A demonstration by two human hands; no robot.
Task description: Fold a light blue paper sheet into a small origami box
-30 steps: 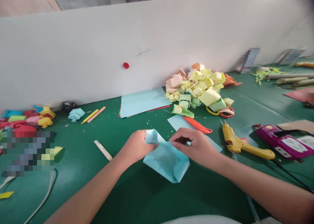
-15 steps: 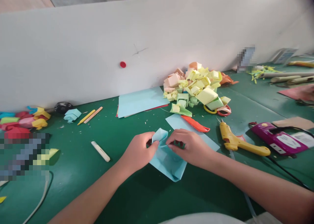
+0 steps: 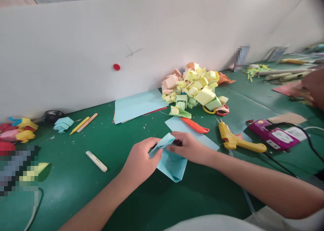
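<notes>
A light blue paper sheet (image 3: pixel 172 163), partly folded, lies on the green table (image 3: pixel 101 197) in front of me. My left hand (image 3: pixel 140 162) pinches its upper left fold with closed fingers. My right hand (image 3: pixel 188 146) presses and grips the top edge from the right, fingers curled on the paper. The two hands nearly touch over the fold. Part of the paper is hidden under my fingers.
A pile of folded yellow, green and orange paper pieces (image 3: pixel 194 87) sits by the white wall. Nearby lie blue sheets (image 3: pixel 138 104), an orange cutter (image 3: pixel 194 125), a yellow glue gun (image 3: pixel 236 141), a purple device (image 3: pixel 274 136), scissors (image 3: pixel 217 109) and a white stick (image 3: pixel 96 161). Another person's hand (image 3: pixel 315 86) shows far right.
My hands have drawn closer together and the blue paper has been gathered into a tighter fold. The view has shifted, so everything sits further left.
</notes>
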